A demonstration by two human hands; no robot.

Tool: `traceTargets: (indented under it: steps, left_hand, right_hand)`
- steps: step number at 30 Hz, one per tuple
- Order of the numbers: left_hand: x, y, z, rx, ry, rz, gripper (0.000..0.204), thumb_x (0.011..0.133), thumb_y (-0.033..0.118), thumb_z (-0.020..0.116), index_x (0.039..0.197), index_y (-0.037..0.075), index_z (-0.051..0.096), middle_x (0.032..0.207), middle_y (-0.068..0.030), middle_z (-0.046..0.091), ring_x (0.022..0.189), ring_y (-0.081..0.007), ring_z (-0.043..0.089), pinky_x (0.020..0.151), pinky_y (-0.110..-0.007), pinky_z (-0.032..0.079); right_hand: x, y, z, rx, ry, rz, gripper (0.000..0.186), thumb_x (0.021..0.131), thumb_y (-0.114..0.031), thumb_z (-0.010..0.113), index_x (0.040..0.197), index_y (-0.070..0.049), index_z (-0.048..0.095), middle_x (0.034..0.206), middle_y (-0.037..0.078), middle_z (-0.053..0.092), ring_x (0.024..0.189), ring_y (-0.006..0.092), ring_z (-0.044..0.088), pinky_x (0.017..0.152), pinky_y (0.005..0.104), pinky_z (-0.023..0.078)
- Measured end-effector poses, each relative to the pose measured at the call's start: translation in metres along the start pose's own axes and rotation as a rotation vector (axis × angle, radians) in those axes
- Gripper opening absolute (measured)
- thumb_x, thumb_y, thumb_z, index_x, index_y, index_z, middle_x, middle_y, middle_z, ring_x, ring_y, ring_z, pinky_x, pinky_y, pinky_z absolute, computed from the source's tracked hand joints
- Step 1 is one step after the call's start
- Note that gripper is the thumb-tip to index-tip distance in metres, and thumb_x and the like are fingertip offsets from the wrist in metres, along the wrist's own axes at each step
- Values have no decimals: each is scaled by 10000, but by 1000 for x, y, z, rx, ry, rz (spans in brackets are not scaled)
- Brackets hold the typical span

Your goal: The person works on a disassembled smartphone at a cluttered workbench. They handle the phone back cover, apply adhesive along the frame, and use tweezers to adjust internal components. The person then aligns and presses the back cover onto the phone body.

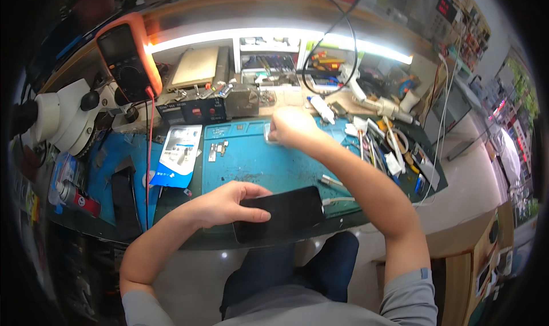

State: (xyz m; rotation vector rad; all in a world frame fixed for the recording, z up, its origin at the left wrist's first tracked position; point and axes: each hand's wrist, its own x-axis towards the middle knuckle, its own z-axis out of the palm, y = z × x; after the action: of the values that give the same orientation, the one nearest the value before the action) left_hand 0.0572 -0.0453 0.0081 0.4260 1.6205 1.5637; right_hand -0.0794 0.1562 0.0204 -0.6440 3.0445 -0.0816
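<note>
A black smartphone [289, 211] lies slightly tilted at the near edge of the blue work mat [246, 166], its dark screen facing up. My left hand [231, 203] grips its left end, thumb on the screen and fingers behind. A white cable [341, 199] reaches the phone's right end; whether it is plugged in is hard to see. My right hand [293, 127] is stretched out to the mat's far side, fingers curled together by a small pale piece. What those fingers hold, if anything, is hidden. Several small metal phone parts [217, 150] lie on the mat left of it.
An orange multimeter [128, 57] and a white microscope [68, 114] stand at left. A white-and-blue packet [178, 154] lies beside the mat. Tweezers, tape and other tools [389, 146] crowd the right. A white bottle [321, 108] rests behind my right hand; a black cable [354, 46] hangs above.
</note>
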Motion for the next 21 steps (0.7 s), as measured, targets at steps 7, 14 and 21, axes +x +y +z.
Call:
traceTargets:
  steps: [7,14,21]
  left_hand:
    - [5,14,18,-10,59,26,445,893,101,743,1291,-6,575,1153,-78,672,1051,-124,627,935,-287,508]
    - [1,0,76,-615,-62,-85,392,940,96,667,1289,-13,524,1144,-103,681,964,-139,690,842,-267,567]
    - [31,-2,146,-820,-43,-49,446,977,133,582,1361,-53,454,1040,-172,692,802,-176,714,527,-226,564]
  right_hand:
    - [-30,25,-19,297,291,-71,211,849,-209,735,995,-64,691,884,126,726,858,265,694,796,362,530]
    - [-243,16,-62,1218,675,144,163,970,-59,605,1110,-2,665,860,72,686,714,116,685,559,203,504]
    - [-353,-11,8,1143,878,189,110,911,-28,693,1017,-9,673,851,71,702,754,123,701,658,232,542]
